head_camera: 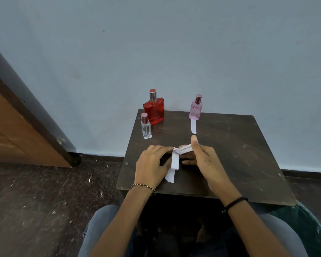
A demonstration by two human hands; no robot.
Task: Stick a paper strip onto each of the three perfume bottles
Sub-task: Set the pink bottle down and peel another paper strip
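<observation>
Three perfume bottles stand at the back of a small dark table (230, 154). The red bottle (154, 110) and the small clear bottle (146, 127) are at the back left. The pink bottle (195, 109) is at the back right, with a white paper strip (193, 126) hanging from its base onto the table. Over the table's middle, my left hand (150, 164) pinches a bunch of white paper strips (173, 164) that hang down. My right hand (202, 154), thumb raised, holds a printed strip (183, 148) that joins the bunch.
A pale blue wall rises right behind the table. A brown wooden door (17, 130) is at the left. The floor is dark and speckled. My knees and a green plastic bag (311, 229) are below the table's near edge.
</observation>
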